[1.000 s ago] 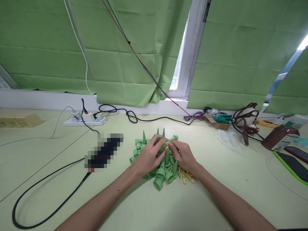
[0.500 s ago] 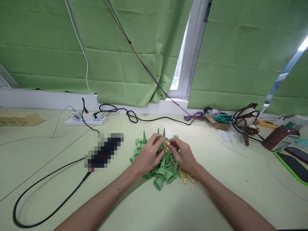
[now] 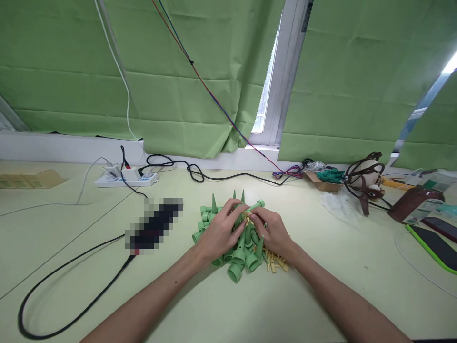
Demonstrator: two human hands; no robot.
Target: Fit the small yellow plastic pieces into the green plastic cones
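My left hand [image 3: 222, 227] and my right hand [image 3: 272, 229] meet over a pile of green plastic cones [image 3: 238, 256]. Between their fingertips is a small yellow plastic piece [image 3: 247, 215], partly covered by the fingers. Both hands are closed in a pinch around it. Some cones stand point up, others lie on their sides with hollow round bases showing. One green cone [image 3: 257, 205] slants out just behind my right fingers. Beneath my right wrist lies a heap of small yellow plastic pieces [image 3: 277, 262].
A blurred dark device [image 3: 155, 226] with a looping black cable lies to the left. Behind it stands a white power strip [image 3: 126, 178]. At the right are a cardboard box [image 3: 323, 182], a clear plastic bag [image 3: 341, 207] and a green-edged phone [image 3: 433, 247].
My right hand's fingers have shifted slightly, and the slanted green cone behind them shows more. The yellow piece is more covered. My left hand has barely moved.
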